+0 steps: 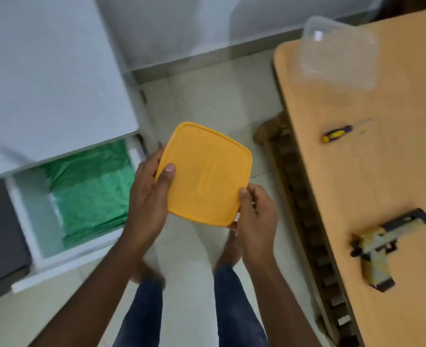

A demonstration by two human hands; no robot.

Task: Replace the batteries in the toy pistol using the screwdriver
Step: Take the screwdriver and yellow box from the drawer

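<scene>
Both my hands hold a square yellow lid [204, 174] above the floor, between my legs and the table. My left hand [149, 194] grips its left edge with the thumb on top. My right hand [255, 216] pinches its lower right corner. The toy pistol [382, 249], tan and black, lies on the wooden table [357, 184] at the right. A screwdriver [337, 133] with a yellow and blue handle lies farther back on the same table. I see no batteries.
A clear plastic container [339, 51] stands at the table's far left corner. A white cabinet [51, 71] at the left has an open drawer [56, 256] with a green bag [94, 189] inside. Pale tiled floor [206, 96] lies between cabinet and table.
</scene>
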